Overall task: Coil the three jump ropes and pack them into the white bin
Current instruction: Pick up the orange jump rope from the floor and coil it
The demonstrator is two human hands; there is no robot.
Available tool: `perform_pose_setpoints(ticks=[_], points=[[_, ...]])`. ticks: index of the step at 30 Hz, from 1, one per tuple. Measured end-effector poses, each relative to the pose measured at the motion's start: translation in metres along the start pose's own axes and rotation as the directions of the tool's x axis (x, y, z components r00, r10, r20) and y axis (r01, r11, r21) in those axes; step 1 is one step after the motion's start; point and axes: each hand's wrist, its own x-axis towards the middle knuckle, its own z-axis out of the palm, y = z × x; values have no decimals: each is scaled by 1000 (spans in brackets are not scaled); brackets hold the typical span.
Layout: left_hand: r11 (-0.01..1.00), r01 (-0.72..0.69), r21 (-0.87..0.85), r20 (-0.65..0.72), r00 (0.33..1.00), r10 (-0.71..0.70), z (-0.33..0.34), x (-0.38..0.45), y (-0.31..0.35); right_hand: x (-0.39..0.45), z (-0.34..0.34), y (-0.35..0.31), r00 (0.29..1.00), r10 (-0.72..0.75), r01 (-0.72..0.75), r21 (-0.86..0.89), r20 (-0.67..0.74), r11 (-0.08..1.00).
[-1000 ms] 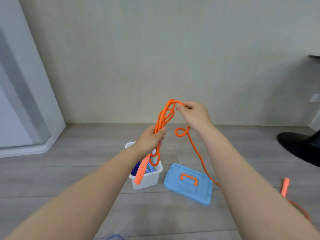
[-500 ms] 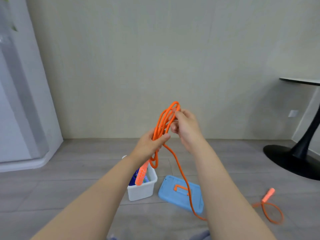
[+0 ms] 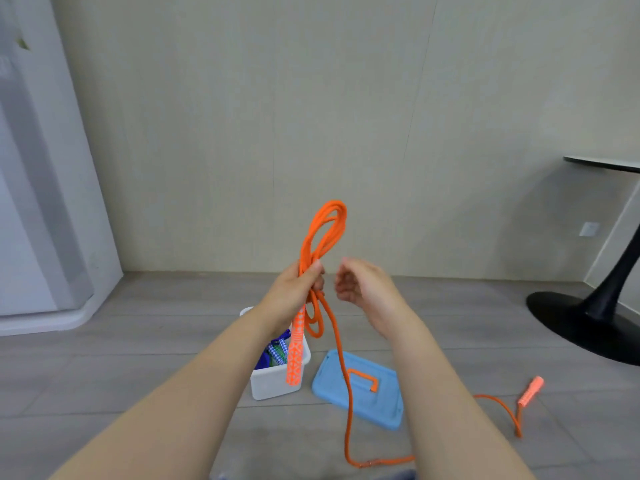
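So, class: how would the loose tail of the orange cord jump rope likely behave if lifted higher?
The orange cord jump rope is probably floppy: its tail sags and curves across the floor. It is likely light, since the left hand alone holds the coils up. The far orange handle would probably drag behind.

I see an orange rope point(image 3: 323, 237), its handle point(image 3: 295, 355) orange with white geometric print. The bin point(image 3: 273, 384) is white, holding blue and green patterned handles point(image 3: 277, 351). The lid point(image 3: 360, 389) is light blue with an orange grip.
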Motion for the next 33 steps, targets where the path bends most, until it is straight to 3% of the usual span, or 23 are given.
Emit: perform_pose_setpoints(ticks=[2, 4, 7, 9, 13, 18, 21, 23, 25, 30, 33], points=[[987, 59, -149, -37, 997, -65, -3, 2, 1, -2, -2, 14, 975, 103, -65, -192, 196, 979], [973, 72, -221, -89, 992, -94, -8, 2, 2, -2, -4, 24, 924, 195, -117, -242, 328, 963], [946, 109, -305, -119, 981, -151, -22, 5, -1, -1, -9, 34, 836, 324, -168, -355, 443, 920], [919, 146, -367, -80, 979, -188, -27, 6, -1, -2, -15, 39, 816, 337, -186, -337, 470, 923], [896, 131, -425, -67, 982, -176, -26, 2, 2, -3, -26, 36, 827, 313, -227, -232, 467, 946], [824, 31, -565, -242, 949, -202, -45, 8, 11, -6, -39, 36, 839, 419, -218, -491, 347, 844], [827, -72, -557, -492, 831, -259, -70, 12, 9, -5, -57, 32, 868, 448, -227, -632, 214, 741], [919, -37, -392, -665, 702, -255, -88, 12, -4, -4, -67, 34, 882, 456, -246, -709, 120, 661], [983, 26, -184, -738, 657, -155, -98, 11, -19, -2, -68, 37, 915, 402, -255, -704, 46, 662], [985, 90, 149, -501, 865, -3, -79, 10, -22, 6, -42, 19, 990, 137, -141, -396, -39, 907], [967, 70, 243, -306, 952, 8, -58, 4, -15, 9, -30, 7, 1000, -16, 9, -330, -20, 944]])
